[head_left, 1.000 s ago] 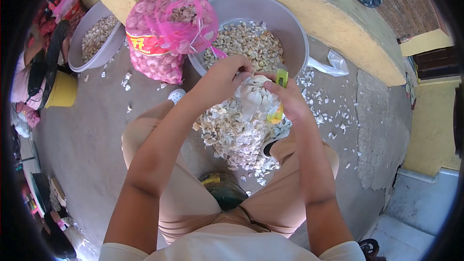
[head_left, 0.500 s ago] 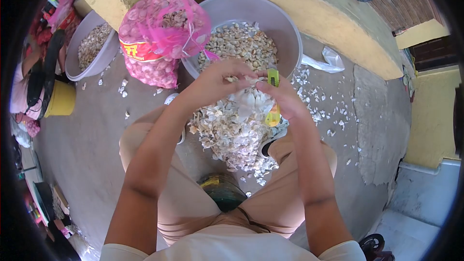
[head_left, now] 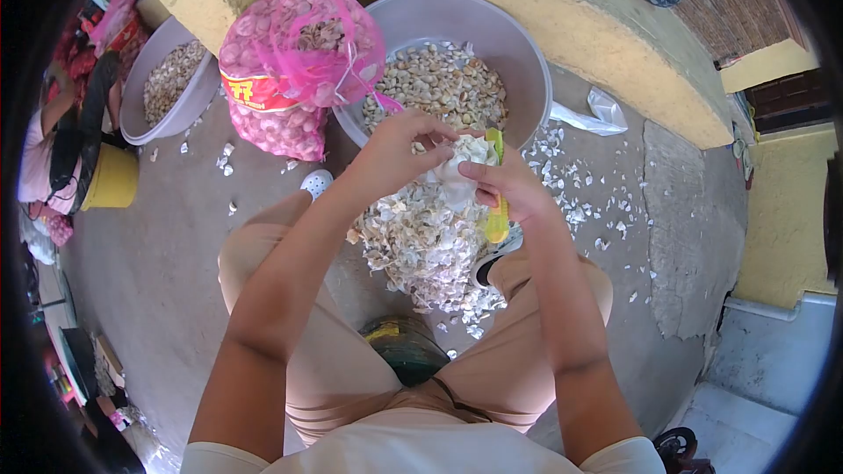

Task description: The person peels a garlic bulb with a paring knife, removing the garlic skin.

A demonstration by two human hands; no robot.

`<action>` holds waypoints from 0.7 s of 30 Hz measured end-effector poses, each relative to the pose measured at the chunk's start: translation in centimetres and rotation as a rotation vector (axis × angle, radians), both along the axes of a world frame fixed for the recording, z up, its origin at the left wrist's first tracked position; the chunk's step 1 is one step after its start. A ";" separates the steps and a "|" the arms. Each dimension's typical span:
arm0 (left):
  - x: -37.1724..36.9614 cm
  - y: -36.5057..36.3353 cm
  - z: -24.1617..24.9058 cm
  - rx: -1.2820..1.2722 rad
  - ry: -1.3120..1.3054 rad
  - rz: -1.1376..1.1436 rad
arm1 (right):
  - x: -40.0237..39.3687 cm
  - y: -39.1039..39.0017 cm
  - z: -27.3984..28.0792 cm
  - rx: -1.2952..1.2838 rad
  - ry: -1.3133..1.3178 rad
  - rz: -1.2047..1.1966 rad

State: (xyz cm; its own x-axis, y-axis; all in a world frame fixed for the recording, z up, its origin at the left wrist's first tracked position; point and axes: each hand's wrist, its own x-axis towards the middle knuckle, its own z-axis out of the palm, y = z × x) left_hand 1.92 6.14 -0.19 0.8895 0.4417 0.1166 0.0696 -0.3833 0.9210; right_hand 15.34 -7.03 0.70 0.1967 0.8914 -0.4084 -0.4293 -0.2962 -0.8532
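Between my two hands, above a heap of garlic skins [head_left: 421, 254], is a whitish garlic bulb [head_left: 465, 158] with loose papery skin. The curled fingers of my left hand [head_left: 406, 142] grip its left side. My right hand [head_left: 518, 186] has its thumb against the bulb's right side and also holds a yellow-green box cutter [head_left: 497, 226], upright along the fingers. The cutter's blade cannot be made out. Just beyond my hands stands a large grey tub [head_left: 527, 53] with many loose garlic cloves [head_left: 439, 83] in it.
A pink mesh sack [head_left: 272, 61] full of garlic leans beside the tub. At left, another person [head_left: 57, 140] sits near a second tub [head_left: 195, 92] of cloves and a yellow bucket [head_left: 112, 180]. Skin scraps and a white plastic bag [head_left: 604, 114] lie on the floor at right.
The bulb has turned up between my hands and shows more of its white side. My right thumb has shifted onto it, and the cutter has moved slightly lower.
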 end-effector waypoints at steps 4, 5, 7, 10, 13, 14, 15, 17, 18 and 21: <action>-0.3 0.4 0.8 0.052 -0.051 -0.127 | 0.4 -0.1 0.8 0.000 -0.036 0.076; -0.4 0.6 0.7 0.099 -0.062 -0.177 | 0.3 -0.3 1.0 0.012 -0.056 0.084; -0.6 0.8 0.7 -0.004 -0.077 -0.237 | 0.4 -0.6 1.0 0.010 -0.001 0.109; -0.8 0.7 1.5 -0.105 -0.019 -0.292 | 0.5 -0.9 0.9 0.031 0.060 0.153; -0.8 0.4 1.6 -0.124 -0.005 -0.351 | 0.8 -1.2 0.6 0.014 0.072 0.214; -0.7 0.3 1.5 -0.121 -0.015 -0.373 | 0.9 -1.3 0.5 0.000 0.070 0.236; -0.7 0.3 1.5 -0.088 -0.021 -0.387 | 0.9 -1.3 0.5 0.002 0.092 0.261; -0.8 0.2 1.4 -0.021 -0.033 -0.412 | 0.9 -1.3 0.5 0.007 0.135 0.313; -0.8 0.2 1.6 -0.018 -0.024 -0.406 | 1.0 -1.3 0.4 0.008 0.143 0.316; -1.0 -0.1 1.9 -0.038 -0.009 -0.365 | 1.0 -1.4 0.3 0.007 0.153 0.292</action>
